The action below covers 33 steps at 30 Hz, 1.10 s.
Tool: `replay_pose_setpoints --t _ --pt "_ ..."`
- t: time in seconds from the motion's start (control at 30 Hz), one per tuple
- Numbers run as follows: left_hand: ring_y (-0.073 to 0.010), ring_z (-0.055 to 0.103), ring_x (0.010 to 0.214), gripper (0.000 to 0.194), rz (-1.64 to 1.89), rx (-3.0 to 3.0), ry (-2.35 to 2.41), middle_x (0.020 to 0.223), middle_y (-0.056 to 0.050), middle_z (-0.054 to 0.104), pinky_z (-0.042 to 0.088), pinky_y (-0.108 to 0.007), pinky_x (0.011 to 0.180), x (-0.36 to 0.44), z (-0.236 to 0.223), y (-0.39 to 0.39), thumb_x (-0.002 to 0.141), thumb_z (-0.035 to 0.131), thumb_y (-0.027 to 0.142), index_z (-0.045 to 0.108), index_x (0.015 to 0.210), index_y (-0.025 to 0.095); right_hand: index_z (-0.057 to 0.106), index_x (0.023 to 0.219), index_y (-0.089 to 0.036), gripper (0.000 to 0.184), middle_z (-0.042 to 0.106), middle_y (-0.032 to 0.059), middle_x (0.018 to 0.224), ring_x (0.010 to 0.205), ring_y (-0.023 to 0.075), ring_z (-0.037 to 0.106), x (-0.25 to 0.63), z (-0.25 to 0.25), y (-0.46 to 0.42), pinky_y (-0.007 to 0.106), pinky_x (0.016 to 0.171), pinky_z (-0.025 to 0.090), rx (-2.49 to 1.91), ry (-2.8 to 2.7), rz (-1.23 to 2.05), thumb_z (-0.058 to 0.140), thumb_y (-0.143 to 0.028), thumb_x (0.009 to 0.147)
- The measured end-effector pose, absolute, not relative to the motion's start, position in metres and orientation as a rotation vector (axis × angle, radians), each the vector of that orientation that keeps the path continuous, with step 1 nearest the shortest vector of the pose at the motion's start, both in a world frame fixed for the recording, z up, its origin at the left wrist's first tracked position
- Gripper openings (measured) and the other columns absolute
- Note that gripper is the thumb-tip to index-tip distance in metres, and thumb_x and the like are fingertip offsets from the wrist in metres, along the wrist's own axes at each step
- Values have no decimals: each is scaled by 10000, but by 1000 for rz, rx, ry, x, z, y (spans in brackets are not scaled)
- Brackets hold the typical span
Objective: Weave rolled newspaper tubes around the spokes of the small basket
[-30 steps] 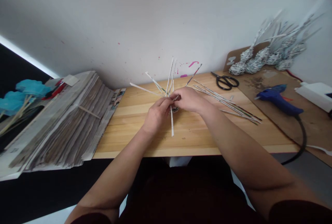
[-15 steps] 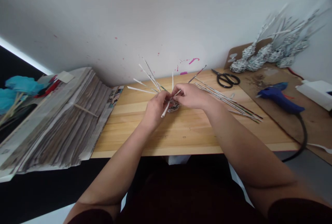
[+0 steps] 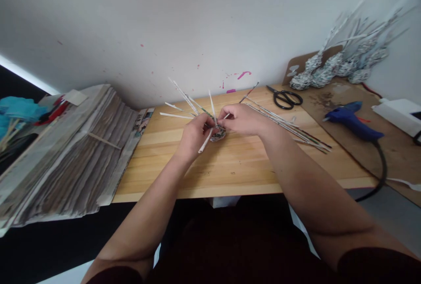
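Observation:
A small round piece woven from rolled newspaper tubes (image 3: 218, 135) is held low over the wooden table. Several loose tube ends fan out from it toward the wall, and one white end points down toward me. My left hand (image 3: 195, 134) is closed around the left side of the weave and the bases of the tubes. Thumb and fingers of my right hand (image 3: 239, 118) pinch a paper tube at the weave's upper right. The fingertips of both hands nearly meet, hiding part of the weave.
Spare paper tubes (image 3: 289, 127) lie to the right, with black scissors (image 3: 284, 98) behind them. A blue glue gun (image 3: 353, 124) rests on cardboard farther right, near several woven newspaper pieces (image 3: 315, 71). At left stands a thick newspaper stack (image 3: 75, 152).
My left hand has shifted slightly left and down, and the tube ends in it have swung left. The right hand keeps its pinch. The whole view has moved slightly.

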<state>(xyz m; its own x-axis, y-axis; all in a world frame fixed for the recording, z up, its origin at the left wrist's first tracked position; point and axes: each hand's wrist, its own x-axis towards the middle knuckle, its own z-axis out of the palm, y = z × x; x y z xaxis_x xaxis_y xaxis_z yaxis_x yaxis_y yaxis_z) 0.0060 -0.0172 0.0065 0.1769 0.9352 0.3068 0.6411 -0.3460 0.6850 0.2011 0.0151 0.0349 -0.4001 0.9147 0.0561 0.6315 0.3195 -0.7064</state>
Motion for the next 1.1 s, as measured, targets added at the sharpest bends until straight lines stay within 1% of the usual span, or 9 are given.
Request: replay_pose_setpoints --t 0.07,0.17,0.27,0.5,0.67,0.8,0.93,1.03,1.1 --pt "-140 616 670 125 991 2061 1466 794 -4 696 464 -259 621 7 8 -17 836 704 274 615 896 212 740 934 -211 105 782 29 930 790 152 661 200 36 15 250 646 417 -1360 -2138 839 660 -265 893" --pt "-146 633 682 94 1012 2030 1479 792 -9 691 478 -268 647 10 12 -17 911 603 285 596 963 207 745 945 -207 113 782 27 923 788 147 664 201 40 13 246 658 420 -1360 -2123 840 647 -244 903" --pt "-151 640 690 84 1023 1998 1510 792 -17 695 479 -270 654 12 16 -17 933 556 277 592 948 203 755 944 -194 114 781 28 898 777 142 661 203 47 10 245 673 418 -1368 -2129 796 654 -228 902" --pt "-170 618 651 203 898 1970 1723 710 -30 688 430 -280 616 18 26 -13 903 626 384 626 841 191 764 918 -210 131 783 32 900 774 157 655 206 52 8 262 667 403 -1396 -2188 724 652 -277 904" --pt "-190 623 651 206 842 2029 1858 687 -40 693 426 -297 621 24 33 -8 861 676 382 650 804 186 742 949 -213 111 783 33 890 771 159 673 205 47 9 258 658 418 -1423 -2167 780 651 -264 908" --pt "-198 643 637 197 763 1936 1844 655 -43 698 430 -293 592 24 35 -4 809 724 377 681 773 188 732 934 -218 82 787 29 903 757 159 685 202 43 11 253 651 433 -1464 -2172 829 706 -239 858" --pt "-190 635 613 210 753 1864 1841 668 -51 710 421 -279 554 22 33 -2 758 754 382 678 716 191 750 939 -216 131 793 42 929 805 178 697 200 44 12 261 684 448 -1487 -2231 791 701 -183 823" --pt "-181 641 621 174 808 1867 1821 687 -48 720 435 -266 557 21 29 0 772 736 354 691 767 186 767 958 -216 146 797 54 941 841 192 702 200 45 13 266 703 453 -1488 -2265 718 695 -207 832" --pt "-179 648 634 184 852 1877 1782 690 -47 720 445 -260 562 20 27 1 819 698 368 695 811 184 771 960 -217 142 797 55 922 808 187 705 201 43 15 262 687 455 -1503 -2238 728 691 -225 843"
